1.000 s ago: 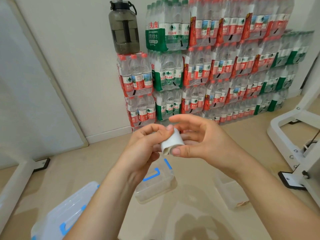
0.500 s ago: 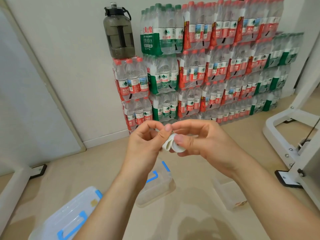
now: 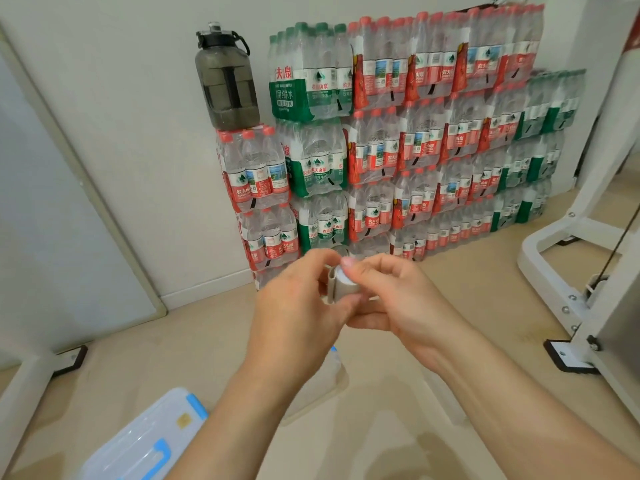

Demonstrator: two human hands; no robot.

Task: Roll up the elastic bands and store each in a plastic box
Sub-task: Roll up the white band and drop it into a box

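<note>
Pinching the pale elastic band (image 3: 343,289), wound into a small soft roll, between both hands: left hand (image 3: 298,308) curled round its near side, right hand (image 3: 401,306) with the thumb pressed on top. It hangs above the glossy beige floor (image 3: 398,420). A clear plastic box (image 3: 334,374) sits below, half hidden by my left wrist.

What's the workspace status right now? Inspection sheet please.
Surface: glossy beige floor.
Job's things: white rolled elastic band held mid-air; clear plastic box below the hands, mostly hidden; clear blue-clipped plastic container, lower left.
Clutter: nothing seen.
Grippers: left hand and right hand both pinch the band.
Cables: thin dark cable along white metal frame, right.
Surroundings: stacked bottled-water packs, dark grey jug on one stack, white wall.
</note>
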